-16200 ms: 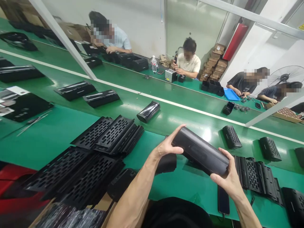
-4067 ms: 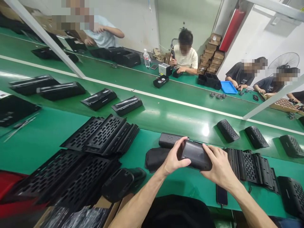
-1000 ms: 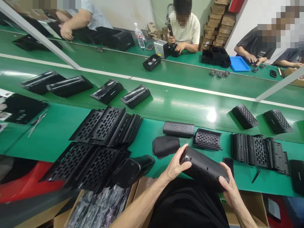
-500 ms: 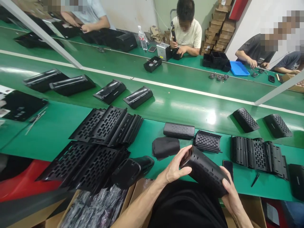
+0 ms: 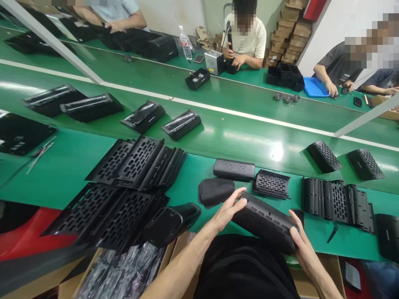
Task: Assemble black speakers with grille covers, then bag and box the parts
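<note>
Between my two hands is a black slotted speaker housing (image 5: 266,222), tilted down to the right above the green table's front edge. My left hand (image 5: 229,209) grips its upper left end, thumb on top. The lower right end is in my right hand (image 5: 299,238), with the thumb on the near side and the fingers partly hidden behind. Just beyond lie a stack of black cloth (image 5: 216,192), a closed black housing (image 5: 233,169) and an open perforated shell (image 5: 272,184). A phone (image 5: 298,216) is partly covered by my right fingers.
Stacks of perforated black panels (image 5: 137,162) lie left, beside a standing housing (image 5: 171,222). More shells (image 5: 338,203) and a black pen (image 5: 333,234) are at right. Housings (image 5: 182,124) sit on the green conveyor (image 5: 237,124). Across it, co-workers sit, one in a pale shirt (image 5: 258,39).
The housing has rolled in my hands, so its open left end is turned out of sight and more of the slotted side faces up. My left thumb now lies on its top.
</note>
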A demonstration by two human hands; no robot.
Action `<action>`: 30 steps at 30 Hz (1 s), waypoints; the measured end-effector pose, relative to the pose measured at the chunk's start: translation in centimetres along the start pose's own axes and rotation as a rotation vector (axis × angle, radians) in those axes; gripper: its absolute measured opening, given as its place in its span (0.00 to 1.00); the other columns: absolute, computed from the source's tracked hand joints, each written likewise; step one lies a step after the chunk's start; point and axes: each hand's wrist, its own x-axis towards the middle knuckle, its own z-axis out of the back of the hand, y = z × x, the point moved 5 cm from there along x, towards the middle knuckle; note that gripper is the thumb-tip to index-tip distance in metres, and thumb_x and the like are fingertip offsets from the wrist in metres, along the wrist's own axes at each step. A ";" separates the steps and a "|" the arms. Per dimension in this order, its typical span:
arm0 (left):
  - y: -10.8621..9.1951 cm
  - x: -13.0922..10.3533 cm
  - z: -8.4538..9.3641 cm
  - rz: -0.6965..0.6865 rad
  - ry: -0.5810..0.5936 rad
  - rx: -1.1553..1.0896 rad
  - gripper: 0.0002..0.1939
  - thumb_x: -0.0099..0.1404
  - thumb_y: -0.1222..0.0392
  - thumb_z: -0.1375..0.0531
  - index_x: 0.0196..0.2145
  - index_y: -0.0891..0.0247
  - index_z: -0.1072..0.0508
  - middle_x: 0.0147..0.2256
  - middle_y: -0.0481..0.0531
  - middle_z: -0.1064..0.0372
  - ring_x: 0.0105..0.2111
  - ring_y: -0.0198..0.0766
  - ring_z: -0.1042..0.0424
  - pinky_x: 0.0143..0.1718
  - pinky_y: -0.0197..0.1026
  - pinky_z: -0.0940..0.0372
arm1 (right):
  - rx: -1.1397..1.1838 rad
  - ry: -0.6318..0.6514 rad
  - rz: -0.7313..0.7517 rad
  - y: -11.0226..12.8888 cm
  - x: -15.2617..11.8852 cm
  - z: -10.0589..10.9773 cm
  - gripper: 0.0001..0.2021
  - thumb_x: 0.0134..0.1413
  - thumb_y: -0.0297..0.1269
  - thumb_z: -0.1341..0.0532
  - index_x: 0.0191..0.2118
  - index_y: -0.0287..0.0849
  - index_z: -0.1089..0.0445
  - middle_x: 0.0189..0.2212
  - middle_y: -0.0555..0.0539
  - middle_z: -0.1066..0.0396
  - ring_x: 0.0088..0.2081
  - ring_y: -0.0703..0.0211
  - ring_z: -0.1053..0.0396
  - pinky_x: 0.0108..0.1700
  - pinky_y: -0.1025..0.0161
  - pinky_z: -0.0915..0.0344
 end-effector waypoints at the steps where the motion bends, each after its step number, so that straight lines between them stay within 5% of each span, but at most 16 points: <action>1: 0.0 -0.1 0.2 0.028 0.037 -0.017 0.38 0.65 0.37 0.39 0.68 0.55 0.36 0.66 0.55 0.37 0.69 0.58 0.46 0.69 0.58 0.51 | 0.026 0.009 -0.032 0.1 0.1 -0.2 0.41 0.50 0.61 0.30 0.68 0.60 0.39 0.66 0.46 0.36 0.66 0.40 0.36 0.64 0.44 0.37; 4: -0.2 -0.4 0.5 0.023 0.103 -0.084 0.42 0.65 0.40 0.38 0.71 0.56 0.42 0.66 0.56 0.36 0.67 0.58 0.42 0.68 0.59 0.48 | 0.080 0.023 -0.086 0.6 0.5 -0.7 0.39 0.54 0.60 0.32 0.68 0.58 0.41 0.62 0.45 0.30 0.62 0.41 0.32 0.64 0.43 0.37; 12: 1.3 0.9 0.3 -0.069 -0.011 -0.004 0.43 0.63 0.38 0.38 0.69 0.63 0.38 0.60 0.60 0.29 0.60 0.59 0.33 0.65 0.58 0.42 | 0.046 0.001 -0.079 0.8 1.8 0.0 0.33 0.50 0.62 0.31 0.59 0.54 0.32 0.52 0.44 0.24 0.54 0.39 0.26 0.58 0.43 0.32; 16: 0.1 0.6 -0.1 -0.105 -0.024 0.017 0.45 0.65 0.35 0.40 0.72 0.59 0.45 0.67 0.62 0.39 0.60 0.59 0.32 0.58 0.56 0.34 | 0.101 0.018 -0.078 2.3 3.4 0.5 0.35 0.48 0.61 0.29 0.59 0.53 0.33 0.52 0.43 0.24 0.51 0.40 0.25 0.52 0.46 0.27; 19: -2.5 -1.8 0.2 -0.209 -0.188 0.112 0.41 0.67 0.39 0.38 0.70 0.58 0.41 0.67 0.63 0.39 0.56 0.56 0.30 0.47 0.50 0.28 | 0.148 -0.015 0.042 6.6 8.0 0.9 0.33 0.47 0.60 0.29 0.55 0.48 0.30 0.52 0.42 0.24 0.48 0.42 0.25 0.48 0.48 0.25; 22: -5.7 -6.3 1.6 -0.389 -0.511 0.366 0.17 0.68 0.52 0.36 0.52 0.57 0.24 0.48 0.57 0.24 0.47 0.47 0.26 0.47 0.47 0.30 | 0.205 -0.042 0.104 12.1 15.8 0.3 0.28 0.48 0.60 0.30 0.49 0.46 0.29 0.46 0.44 0.23 0.38 0.48 0.25 0.34 0.52 0.24; 25: -7.4 -11.4 3.4 -0.529 -0.831 0.569 0.02 0.69 0.59 0.37 0.37 0.57 0.23 0.34 0.51 0.26 0.38 0.42 0.27 0.43 0.44 0.31 | 0.246 -0.109 0.095 16.2 23.9 -0.9 0.26 0.48 0.56 0.29 0.50 0.52 0.33 0.38 0.49 0.24 0.30 0.52 0.27 0.29 0.53 0.27; 27: -6.8 -13.6 4.5 -0.485 -0.944 0.594 0.05 0.69 0.58 0.38 0.34 0.57 0.25 0.31 0.49 0.28 0.33 0.40 0.28 0.39 0.42 0.31 | 0.259 -0.217 0.008 17.1 27.7 -1.2 0.20 0.51 0.52 0.31 0.46 0.51 0.34 0.35 0.50 0.27 0.30 0.55 0.27 0.33 0.52 0.27; 30: -3.3 -13.9 5.0 -0.257 -0.921 0.524 0.11 0.70 0.51 0.39 0.33 0.58 0.25 0.30 0.48 0.27 0.31 0.40 0.28 0.35 0.39 0.32 | 0.233 -0.311 -0.126 16.5 30.7 -0.7 0.16 0.54 0.50 0.33 0.39 0.49 0.37 0.33 0.50 0.30 0.28 0.58 0.30 0.34 0.49 0.28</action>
